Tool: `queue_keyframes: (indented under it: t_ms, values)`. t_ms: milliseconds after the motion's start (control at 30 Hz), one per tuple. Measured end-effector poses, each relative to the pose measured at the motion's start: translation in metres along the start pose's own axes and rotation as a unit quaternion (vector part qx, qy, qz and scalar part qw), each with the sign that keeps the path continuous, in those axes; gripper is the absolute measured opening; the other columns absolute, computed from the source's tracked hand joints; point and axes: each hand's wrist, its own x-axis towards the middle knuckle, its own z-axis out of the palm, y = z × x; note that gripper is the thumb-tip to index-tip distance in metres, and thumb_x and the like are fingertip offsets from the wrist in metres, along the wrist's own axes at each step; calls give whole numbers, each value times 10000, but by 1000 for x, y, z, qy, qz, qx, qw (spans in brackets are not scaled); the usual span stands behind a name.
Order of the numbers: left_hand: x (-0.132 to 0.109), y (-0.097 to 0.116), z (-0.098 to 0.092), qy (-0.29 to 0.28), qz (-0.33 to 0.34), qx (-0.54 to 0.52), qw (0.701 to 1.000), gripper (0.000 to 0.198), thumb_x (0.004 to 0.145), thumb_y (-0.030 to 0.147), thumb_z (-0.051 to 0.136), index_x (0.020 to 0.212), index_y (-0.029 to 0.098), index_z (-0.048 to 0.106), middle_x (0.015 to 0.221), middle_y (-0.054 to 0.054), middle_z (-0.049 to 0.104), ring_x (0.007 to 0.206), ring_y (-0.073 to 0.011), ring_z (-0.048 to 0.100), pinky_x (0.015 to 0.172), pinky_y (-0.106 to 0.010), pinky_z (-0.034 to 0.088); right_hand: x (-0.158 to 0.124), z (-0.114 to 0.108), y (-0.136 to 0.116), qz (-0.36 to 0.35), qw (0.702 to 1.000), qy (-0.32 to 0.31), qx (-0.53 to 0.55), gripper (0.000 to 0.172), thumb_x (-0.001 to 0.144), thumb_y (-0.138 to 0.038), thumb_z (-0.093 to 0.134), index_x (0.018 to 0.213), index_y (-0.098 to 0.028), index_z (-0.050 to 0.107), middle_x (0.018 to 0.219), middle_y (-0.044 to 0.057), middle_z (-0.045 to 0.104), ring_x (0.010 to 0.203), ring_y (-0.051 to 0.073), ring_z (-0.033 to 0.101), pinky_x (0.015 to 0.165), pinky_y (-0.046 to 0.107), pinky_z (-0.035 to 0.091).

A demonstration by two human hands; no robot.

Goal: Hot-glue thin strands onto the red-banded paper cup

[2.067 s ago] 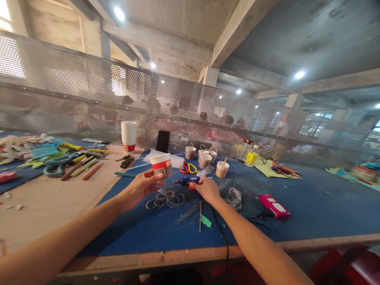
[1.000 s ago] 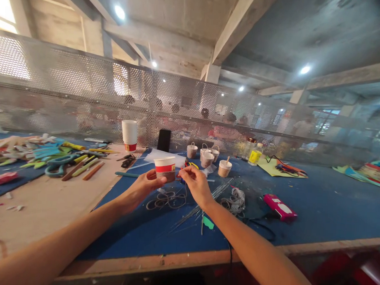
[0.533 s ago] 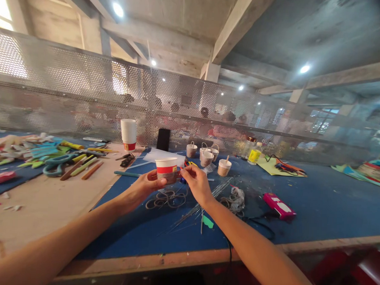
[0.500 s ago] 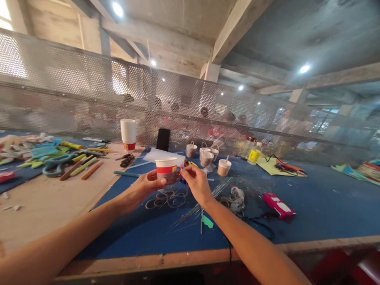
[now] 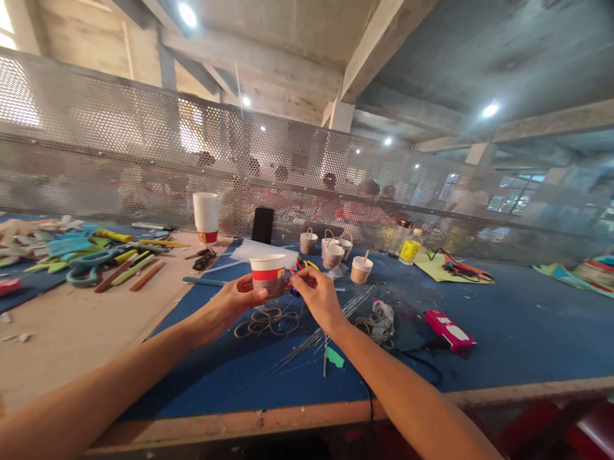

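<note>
My left hand (image 5: 241, 300) is closed around a paper cup (image 5: 268, 266), holding it upright above the blue table. White and red show on the cup's upper part, and a grey-brown covering wraps its lower part. At the cup's right side, the fingers of my right hand (image 5: 315, 294) are pinched together; what is between them is too small to make out. Below the cup lies a loose loop of grey cord (image 5: 266, 322). Pliers (image 5: 308, 264) with coloured handles are partly hidden behind my right hand.
Small grey buckets with handles (image 5: 332, 256) and a cup holding a stick (image 5: 360, 270) stand behind. A stack of paper cups (image 5: 205, 216) is at left, near scissors (image 5: 91, 266). Thin wires (image 5: 310, 341), tangled cord (image 5: 381, 323) and a pink device (image 5: 449, 331) lie rightward.
Both hands stay almost in place at the cup. The whole view has shifted very slightly; nothing has visibly been picked up or let go.
</note>
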Motion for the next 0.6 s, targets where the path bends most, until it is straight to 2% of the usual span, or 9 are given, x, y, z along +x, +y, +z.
queue_keyframes:
  t_ms: [300, 600]
  values:
    - [3, -4, -6, 5, -1, -1, 1000, 500, 754, 370, 926, 1210, 195, 817, 1353, -182, 769, 1293, -366, 694, 1040, -402, 547, -2, -2, -2, 18, 1000, -10, 15, 258, 826, -475, 700, 763, -232, 638, 639, -39, 570, 550, 122, 473, 524, 246, 359]
    - [7, -8, -12, -16, -4, 9, 1000, 528, 781, 389, 903, 1260, 195, 795, 1401, -186, 742, 1357, -392, 649, 1143, -484, 486, -3, -2, -7, 19, 1000, -9, 14, 261, 802, -471, 695, 749, -223, 633, 639, -42, 571, 556, 118, 467, 523, 238, 351]
